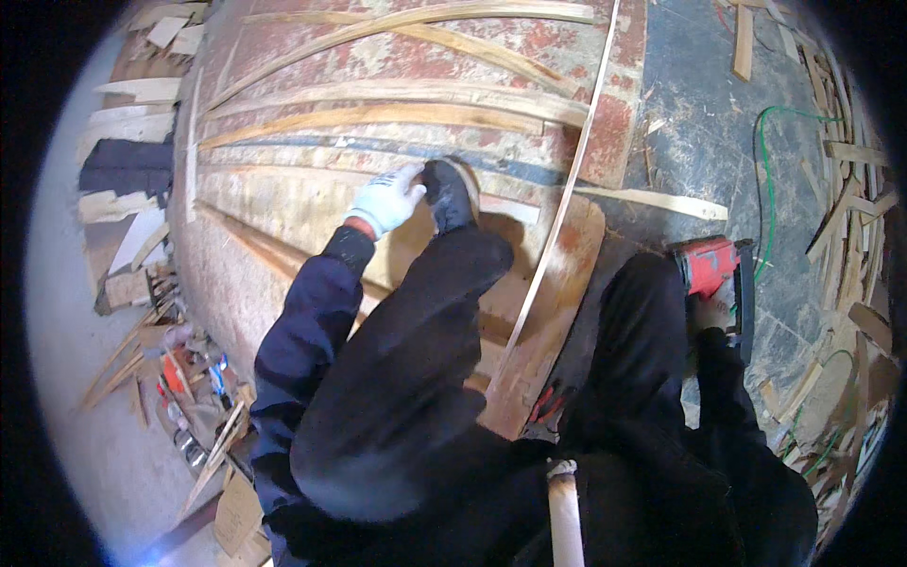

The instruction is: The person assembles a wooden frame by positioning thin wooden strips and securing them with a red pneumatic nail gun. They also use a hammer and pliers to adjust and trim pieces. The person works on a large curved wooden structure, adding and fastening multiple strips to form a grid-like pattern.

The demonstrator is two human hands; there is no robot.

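Note:
My left hand (385, 200), in a white work glove, reaches to the side of my dark shoe (448, 195). Its fingers are bent with the thumb close to them; anything pinched between them is too small to make out. That shoe rests on a worn red-and-white wooden surface (283, 194) crossed by long thin wood strips (378, 115). Off to the right, beside my bent knee, a red and black nail gun (707, 266) is gripped by my gloved right hand (720, 304), partly hidden behind the tool and my sleeve.
A long narrow strip (559, 203) runs along a brown board (567, 274) between my legs. A green hose (767, 170) curves over the dark floor at right, near piled scrap wood (850, 203). More offcuts (142, 90) lie left. A cigarette (565, 515) juts in below.

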